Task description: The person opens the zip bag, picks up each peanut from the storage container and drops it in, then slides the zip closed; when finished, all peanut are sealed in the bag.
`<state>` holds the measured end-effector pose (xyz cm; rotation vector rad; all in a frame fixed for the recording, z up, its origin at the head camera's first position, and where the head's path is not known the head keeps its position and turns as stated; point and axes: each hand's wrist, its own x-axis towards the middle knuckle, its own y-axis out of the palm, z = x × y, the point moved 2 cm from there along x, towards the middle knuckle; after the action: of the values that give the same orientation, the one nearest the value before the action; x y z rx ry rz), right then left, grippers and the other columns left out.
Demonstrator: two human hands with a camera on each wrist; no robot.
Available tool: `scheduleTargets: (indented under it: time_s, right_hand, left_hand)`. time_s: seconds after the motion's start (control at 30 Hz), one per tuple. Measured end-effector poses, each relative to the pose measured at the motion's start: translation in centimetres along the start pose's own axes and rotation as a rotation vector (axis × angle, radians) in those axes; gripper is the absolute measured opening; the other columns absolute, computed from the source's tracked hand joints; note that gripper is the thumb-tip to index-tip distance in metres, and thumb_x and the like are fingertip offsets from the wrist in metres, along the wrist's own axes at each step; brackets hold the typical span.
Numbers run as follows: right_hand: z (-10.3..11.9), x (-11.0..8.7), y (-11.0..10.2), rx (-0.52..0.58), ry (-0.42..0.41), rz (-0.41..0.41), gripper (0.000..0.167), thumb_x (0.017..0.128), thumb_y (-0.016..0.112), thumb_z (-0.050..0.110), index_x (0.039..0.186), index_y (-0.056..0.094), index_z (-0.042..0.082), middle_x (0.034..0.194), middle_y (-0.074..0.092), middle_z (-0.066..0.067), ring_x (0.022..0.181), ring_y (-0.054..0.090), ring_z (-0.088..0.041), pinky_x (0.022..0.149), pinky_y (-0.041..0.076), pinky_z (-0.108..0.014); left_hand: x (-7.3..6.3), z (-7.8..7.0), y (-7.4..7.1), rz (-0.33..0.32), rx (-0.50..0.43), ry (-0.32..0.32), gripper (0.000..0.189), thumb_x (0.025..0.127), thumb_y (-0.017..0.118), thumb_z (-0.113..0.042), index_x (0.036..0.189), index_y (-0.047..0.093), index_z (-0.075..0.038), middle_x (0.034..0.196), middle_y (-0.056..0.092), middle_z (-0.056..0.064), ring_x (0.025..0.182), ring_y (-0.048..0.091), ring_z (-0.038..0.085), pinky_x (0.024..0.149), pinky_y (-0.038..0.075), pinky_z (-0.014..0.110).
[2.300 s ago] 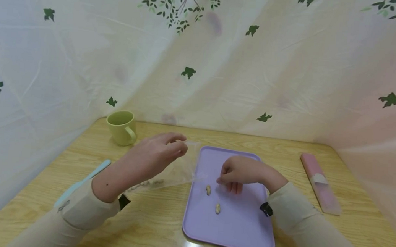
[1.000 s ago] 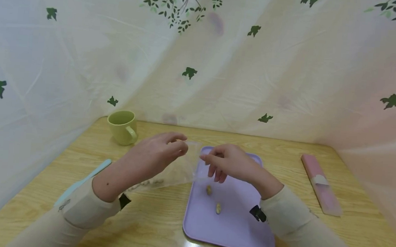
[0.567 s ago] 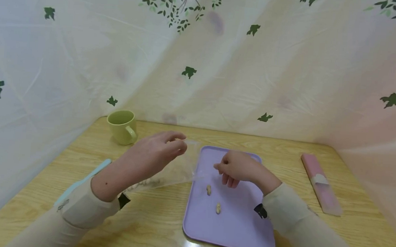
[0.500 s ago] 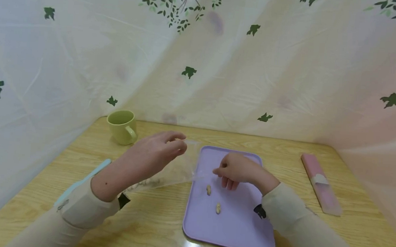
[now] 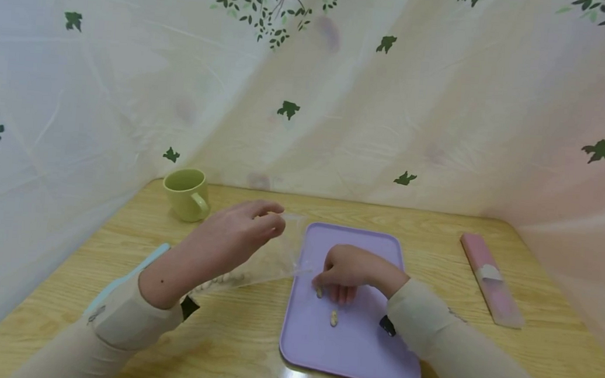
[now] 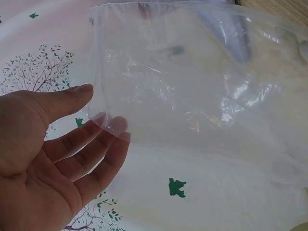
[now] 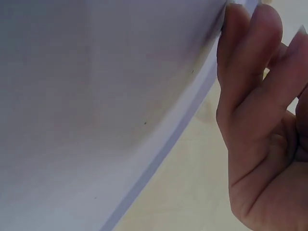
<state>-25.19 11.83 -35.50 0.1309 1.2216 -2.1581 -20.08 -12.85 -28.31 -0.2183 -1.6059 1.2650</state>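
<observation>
In the head view my left hand [image 5: 225, 233] holds up the mouth edge of a clear plastic bag [image 5: 276, 257]. Its loosely curled fingers show through the plastic of the bag [image 6: 168, 106] in the left wrist view. Several peanuts [image 5: 228, 278] lie low in the bag, partly behind my left wrist. Over the purple tray [image 5: 349, 356], the fingertips of my right hand [image 5: 349, 268] are at the far end of a peanut [image 5: 319, 293]; whether they pinch it is hidden. A second peanut [image 5: 334, 319] lies nearer to me on the tray.
A green mug [image 5: 186, 195] stands at the back left. A light-blue long-handled utensil [image 5: 128, 276] lies partly under my left forearm. To the right of the tray is a long pink case [image 5: 491, 278]. A printed curtain [image 5: 336, 156] encloses the wooden table [image 5: 228, 348].
My right hand reached across to the bag's mouth, came back over the tray, then lowered to the farther peanut. The left hand and the bag have stayed in place.
</observation>
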Motion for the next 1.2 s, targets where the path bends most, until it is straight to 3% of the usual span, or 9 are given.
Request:
scheduleTargets:
  time_s: [0.43, 0.73, 1.2]
  right_hand:
    - [0.8, 0.5, 0.7, -0.043, 0.011, 0.034, 0.032, 0.098, 0.077, 0.022, 0.07, 0.073, 0.007, 0.056, 0.071, -0.003, 0.044, 0.063, -0.01, 0.048, 0.056, -0.026]
    - [0.6, -0.5, -0.7, -0.059, 0.009, -0.006, 0.022, 0.097, 0.074, 0.021, 0.08, 0.075, 0.007, 0.07, 0.075, -0.006, 0.052, 0.067, -0.013, 0.055, 0.06, -0.031]
    - [0.4, -1.9, -3.5, 0.08, -0.021, -0.107, 0.024, 0.101, 0.065, 0.026, 0.097, 0.077, 0.004, 0.085, 0.078, -0.006, 0.067, 0.073, -0.018, 0.062, 0.063, -0.033]
  left_hand:
    - [0.0, -0.2, -0.1, 0.023, 0.004, -0.014, 0.014, 0.101, 0.075, -0.012, 0.112, 0.068, -0.017, 0.128, 0.076, 0.011, 0.097, 0.079, 0.028, 0.076, 0.065, 0.038]
    - [0.1, -0.2, -0.1, 0.019, 0.003, -0.005, 0.015, 0.1, 0.075, -0.012, 0.112, 0.068, -0.016, 0.128, 0.076, 0.012, 0.094, 0.079, 0.028, 0.075, 0.064, 0.038]
    - [0.2, -0.1, 0.0, 0.021, 0.004, -0.002, 0.015, 0.1, 0.076, -0.012, 0.112, 0.069, -0.016, 0.127, 0.076, 0.012, 0.097, 0.079, 0.027, 0.077, 0.065, 0.037]
